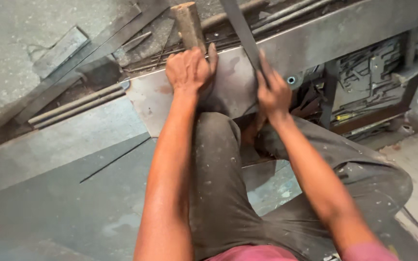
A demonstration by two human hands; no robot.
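Note:
My left hand [189,70] is closed around a thick wooden handle [188,24] that rises toward the top of the view; the tool's head is hidden under the hand. My right hand [273,92] grips a flat dark metal strip [240,29] that slants up and to the left out of frame. Both hands rest over a grey steel sheet [228,82] lying against my knee. My legs, in dusty grey trousers [218,174], fill the lower middle.
Long steel bars and flat strips [73,104] lie on the floor at the left. A long grey metal beam [344,29] crosses the upper right. Behind it stands a dark frame [373,77] holding scrap pieces. Large flat sheets [49,183] cover the floor at the lower left.

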